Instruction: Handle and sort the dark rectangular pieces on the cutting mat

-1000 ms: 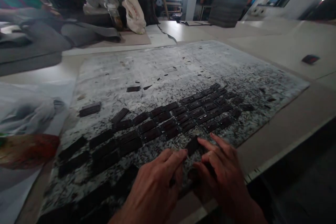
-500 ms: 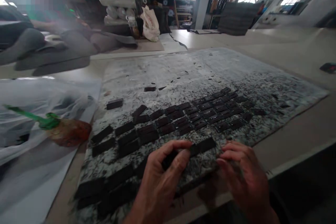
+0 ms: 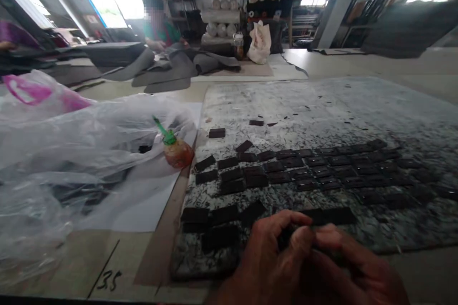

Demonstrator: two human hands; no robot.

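Observation:
Rows of small dark rectangular pieces point(image 3: 315, 171) lie on a speckled grey-white mat point(image 3: 322, 105). At the bottom edge, my left hand point(image 3: 272, 257) and my right hand point(image 3: 354, 267) are pressed together over the mat's near edge. Both have curled fingers pinching a dark piece point(image 3: 289, 236) between them, mostly hidden. A longer dark strip point(image 3: 329, 215) lies just beyond the fingertips. More dark pieces point(image 3: 214, 221) sit to the left of my left hand.
Crumpled clear plastic bags point(image 3: 71, 152) cover the table at left. A small orange bottle with a green nozzle point(image 3: 175, 150) lies beside the mat. A person in green point(image 3: 159, 28) sits behind grey fabric point(image 3: 161, 64) at the back. "35" is written on the table point(image 3: 109, 279).
The view has swung left, bringing the plastic bags and bottle toward the middle. My hands have drawn together and closed over a dark piece at the mat's near edge.

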